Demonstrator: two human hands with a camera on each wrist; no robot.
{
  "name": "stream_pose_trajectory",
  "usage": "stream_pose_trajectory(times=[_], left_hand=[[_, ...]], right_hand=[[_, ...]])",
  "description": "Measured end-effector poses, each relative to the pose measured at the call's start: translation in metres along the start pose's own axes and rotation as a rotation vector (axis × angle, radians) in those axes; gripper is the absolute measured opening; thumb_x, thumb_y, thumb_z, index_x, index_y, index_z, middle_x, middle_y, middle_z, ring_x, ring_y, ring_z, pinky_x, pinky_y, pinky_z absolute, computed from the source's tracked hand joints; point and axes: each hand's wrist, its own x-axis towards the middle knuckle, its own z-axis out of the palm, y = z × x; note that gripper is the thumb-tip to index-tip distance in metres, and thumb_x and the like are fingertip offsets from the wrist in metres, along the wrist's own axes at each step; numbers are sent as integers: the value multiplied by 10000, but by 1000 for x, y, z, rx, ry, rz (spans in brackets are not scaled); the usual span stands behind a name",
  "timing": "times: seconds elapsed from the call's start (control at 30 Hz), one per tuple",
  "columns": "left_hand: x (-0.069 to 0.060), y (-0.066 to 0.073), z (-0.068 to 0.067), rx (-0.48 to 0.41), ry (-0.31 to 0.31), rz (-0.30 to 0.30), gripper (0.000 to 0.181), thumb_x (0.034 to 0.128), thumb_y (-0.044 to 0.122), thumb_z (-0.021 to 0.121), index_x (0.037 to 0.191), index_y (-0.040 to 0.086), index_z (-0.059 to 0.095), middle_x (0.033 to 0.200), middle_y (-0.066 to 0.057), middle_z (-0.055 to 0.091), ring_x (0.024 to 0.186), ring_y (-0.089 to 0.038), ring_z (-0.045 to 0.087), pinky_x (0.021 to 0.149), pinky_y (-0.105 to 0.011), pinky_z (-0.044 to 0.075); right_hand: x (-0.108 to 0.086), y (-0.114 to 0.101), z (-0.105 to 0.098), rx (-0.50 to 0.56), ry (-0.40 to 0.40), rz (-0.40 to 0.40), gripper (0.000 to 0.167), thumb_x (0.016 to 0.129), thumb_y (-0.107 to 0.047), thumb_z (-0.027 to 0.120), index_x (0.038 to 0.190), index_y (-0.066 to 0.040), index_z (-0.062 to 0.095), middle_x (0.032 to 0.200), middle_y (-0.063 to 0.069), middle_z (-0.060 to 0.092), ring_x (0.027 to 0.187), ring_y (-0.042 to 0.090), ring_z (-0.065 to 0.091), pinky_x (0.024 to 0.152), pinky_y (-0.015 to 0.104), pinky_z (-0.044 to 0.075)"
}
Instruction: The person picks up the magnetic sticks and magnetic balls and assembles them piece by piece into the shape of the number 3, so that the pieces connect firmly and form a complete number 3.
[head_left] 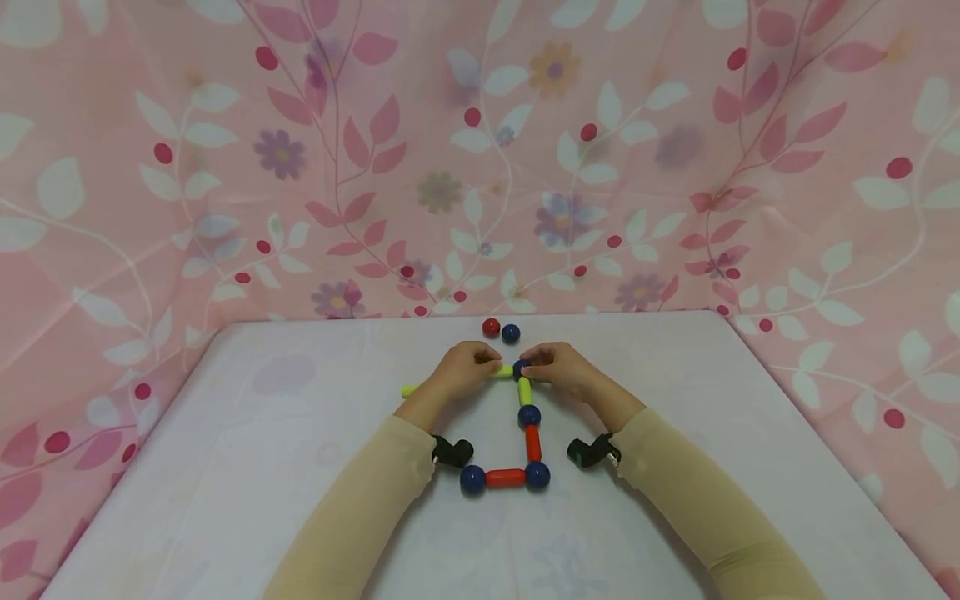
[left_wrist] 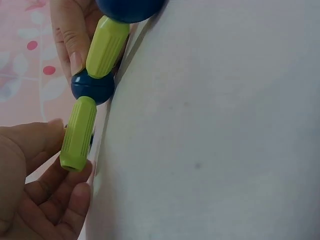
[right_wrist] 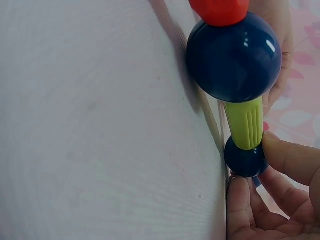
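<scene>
My left hand [head_left: 467, 368] pinches a yellow-green rod [left_wrist: 79, 132] between thumb and fingers. The rod's other end meets a dark blue ball [right_wrist: 246, 159], which my right hand [head_left: 564, 368] grips with its fingertips. From this ball a second yellow-green rod [head_left: 525, 392] runs toward me to another blue ball [head_left: 529, 416]. Beyond that come a red rod [head_left: 533, 443], a blue corner ball [head_left: 537, 475], a red rod [head_left: 506, 478] lying crosswise and a blue end ball [head_left: 473, 480]. Together they form an open-sided frame on the table.
A loose red ball [head_left: 491, 327] and a blue ball [head_left: 511, 333] lie near the far edge of the white-covered table [head_left: 300, 483]. Another yellow-green rod [head_left: 408, 390] shows partly behind my left wrist. A pink floral cloth [head_left: 450, 167] hangs behind the table.
</scene>
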Motion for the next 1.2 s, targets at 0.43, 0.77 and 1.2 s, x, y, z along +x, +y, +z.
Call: stream_pose_trajectory(times=[0.43,0.77,1.2], left_hand=[[27,-8,4,-237,256,-109,447,938,213,708,1349,90,582,1328,-128,591,1205,-279,563,1021,-408,456],[46,-13,8,-198,237,-81,593,953,239,701,1496,171,470,1509,-122,473,1403,-286,421,1146,-445,316],[55,-9,18,-172,293,-129,443,978,237,671,1404,154,587,1363,-98,594,1288,-264,510,1109,-426,364]], right_hand=[[0,0,-2,-15,3,-13,328,944,-148,709,1248,-34,661,1175,126,659,1020,228,599,925,343,502],[0,0,1,-54,1,-19,332,942,-181,718,1248,-59,668,1189,107,659,1029,225,601,912,350,502],[-1,-1,0,-38,-1,-36,339,945,-157,712,1251,-23,657,1178,125,657,1016,213,603,897,334,506]])
